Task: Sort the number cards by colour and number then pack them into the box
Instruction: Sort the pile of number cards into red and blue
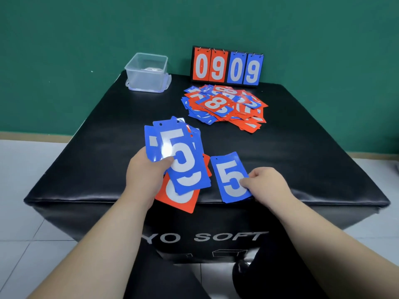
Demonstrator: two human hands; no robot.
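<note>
Right now the left hand [146, 171] grips a loose bunch of shiny blue and red plastic number cards [183, 160], fanned out, with a blue 5 on top. The right hand [265, 182] pinches one blue card with a white 5 [228, 175] at its lower side. That card seems to lie near the front edge of the black padded block [97, 158], just beside the bunch.

Farther back is a big messy pile of red and blue cards [224, 106], all mixed up. Behind it stands a black flip scoreboard [226, 66] showing 0909. The clear plastic box [144, 79] sits at the far left corner, well apart. Something small may be inside, but I cannot tell. I think sorting has only begun and packing is not started.
</note>
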